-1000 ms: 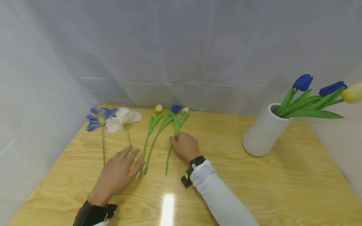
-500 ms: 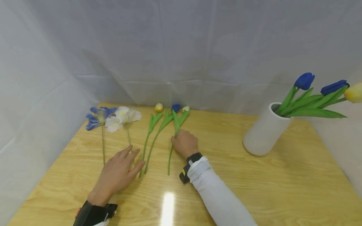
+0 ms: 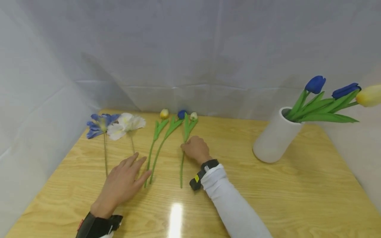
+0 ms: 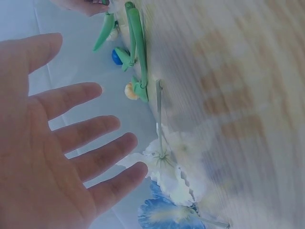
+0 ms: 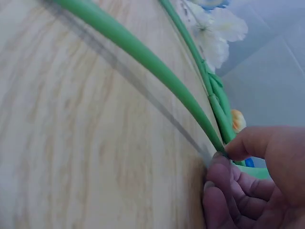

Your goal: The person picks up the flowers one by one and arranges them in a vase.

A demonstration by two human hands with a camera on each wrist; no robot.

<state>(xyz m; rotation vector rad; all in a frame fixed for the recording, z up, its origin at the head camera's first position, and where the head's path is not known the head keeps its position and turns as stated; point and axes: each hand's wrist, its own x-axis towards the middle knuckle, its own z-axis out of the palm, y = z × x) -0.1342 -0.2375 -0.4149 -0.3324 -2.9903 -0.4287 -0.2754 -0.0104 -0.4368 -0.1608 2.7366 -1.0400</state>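
White-budded tulip [image 3: 186, 130], slender green stem, narrow green leaves, apparently artificial: pinched partway along the stem between thumb and finger of the right hand [image 3: 196, 149]. Long axis near straight fore-and-aft, bud beyond the hand, bare stem end on the person's side. Lies on or just above the pale wood-grained tabletop [image 3: 238, 185]; in the right wrist view, shadow [image 5: 157, 102] set apart from much of the stem. Cannot tell about contact with the wood at either end.

Blue-headed tulip [image 3: 172, 129] and yellow-headed tulip [image 3: 156, 132], both green-stemmed: lie side by side to the left of the held stem, heads likewise to the rear.

Left hand [image 3: 123, 180]: fingers straight and spread, holding nothing; just beside the near stem end of the yellow-headed one, farther from the pinched stem than the right.

White, smooth, cylindrical vase [image 3: 275, 140]: well to the right of the pinched stem, on the right hand's side, mouth up. Contains blue and yellow tulips [image 3: 315, 84], heads leaning right.

Broad-petalled blue flower [image 3: 101, 125] and broad-petalled white flower [image 3: 126, 124], thin-stemmed: farthest left, heads touching or overlapping.
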